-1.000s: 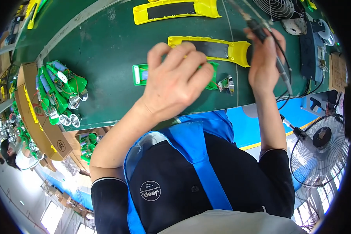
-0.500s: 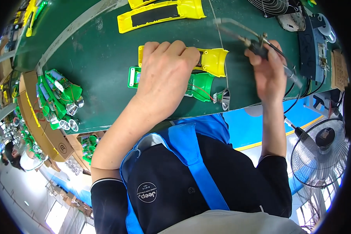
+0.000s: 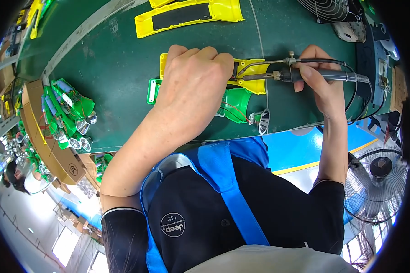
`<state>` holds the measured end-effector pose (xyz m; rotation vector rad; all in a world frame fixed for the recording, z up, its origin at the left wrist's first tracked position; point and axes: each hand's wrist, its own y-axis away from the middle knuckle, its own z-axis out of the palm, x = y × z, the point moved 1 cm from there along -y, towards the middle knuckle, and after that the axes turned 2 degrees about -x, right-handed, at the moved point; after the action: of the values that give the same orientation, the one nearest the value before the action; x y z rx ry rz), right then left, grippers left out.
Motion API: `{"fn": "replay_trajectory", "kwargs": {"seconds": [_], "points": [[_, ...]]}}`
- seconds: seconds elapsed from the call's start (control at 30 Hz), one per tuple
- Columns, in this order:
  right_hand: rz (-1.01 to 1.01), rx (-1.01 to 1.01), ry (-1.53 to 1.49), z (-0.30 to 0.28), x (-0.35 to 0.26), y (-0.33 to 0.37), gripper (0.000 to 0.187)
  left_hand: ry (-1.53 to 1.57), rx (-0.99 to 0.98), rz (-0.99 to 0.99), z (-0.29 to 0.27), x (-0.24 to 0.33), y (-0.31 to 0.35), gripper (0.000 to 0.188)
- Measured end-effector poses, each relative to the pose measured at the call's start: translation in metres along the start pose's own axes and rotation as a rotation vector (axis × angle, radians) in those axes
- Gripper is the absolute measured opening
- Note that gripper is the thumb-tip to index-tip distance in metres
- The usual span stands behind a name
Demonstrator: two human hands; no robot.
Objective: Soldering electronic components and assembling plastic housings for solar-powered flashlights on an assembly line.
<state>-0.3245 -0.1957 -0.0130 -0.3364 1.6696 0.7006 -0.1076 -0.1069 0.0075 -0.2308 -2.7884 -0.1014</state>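
My left hand (image 3: pixel 193 86) lies closed over a yellow flashlight casing half (image 3: pixel 258 88), its fingertips hidden beneath. Under the same hand, on the near side, is a green flashlight casing (image 3: pixel 238 103). Thin red wire runs from it to a silver reflector (image 3: pixel 263 122) at its right end. In my right hand (image 3: pixel 325 86) is a soldering iron (image 3: pixel 286 75), gripped like a pen and pointing left. A thin bent metal feed tube (image 3: pixel 264 63) is fixed alongside it. The iron's tip is over the yellow casing, close to my left fingers; whether it touches anything I cannot tell.
Another yellow casing half (image 3: pixel 234 11) lies farther back on the green table (image 3: pixel 114 91). Several green flashlight assemblies (image 3: pixel 84 107) are bundled at left beside a carton (image 3: pixel 43 123). A black-framed device (image 3: pixel 371 59) stands at right, trailing cables. A fan (image 3: pixel 380 168) stands beyond the table.
My right hand has brought the soldering iron down and levelled it, its tip now at the yellow casing beside my left fingers. The left hand has hardly moved.
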Motion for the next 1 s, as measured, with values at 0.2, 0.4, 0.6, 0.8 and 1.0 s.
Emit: {"fn": "replay_trajectory", "kwargs": {"seconds": [0.2,0.4,0.6,0.8,1.0], "points": [[0.001,0.003,0.031,0.002,0.0,0.001,0.023,0.002,-0.007,0.016,-0.001,-0.001,-0.001,0.004],[-0.024,0.011,0.003,-0.002,0.005,0.007,0.027,-0.024,0.019,0.019,0.003,0.0,0.001,0.003],[-0.155,0.168,-0.235,-0.007,0.017,0.017,0.028,-0.026,0.059,0.044,0.004,0.0,0.001,0.002],[-0.252,0.274,-0.264,0.016,0.023,0.022,0.027,-0.023,0.061,0.049,0.005,-0.001,0.001,0.002],[-0.327,0.314,-0.318,0.022,0.034,0.024,0.026,-0.038,-0.021,0.047,0.001,-0.003,0.001,0.008]]}}
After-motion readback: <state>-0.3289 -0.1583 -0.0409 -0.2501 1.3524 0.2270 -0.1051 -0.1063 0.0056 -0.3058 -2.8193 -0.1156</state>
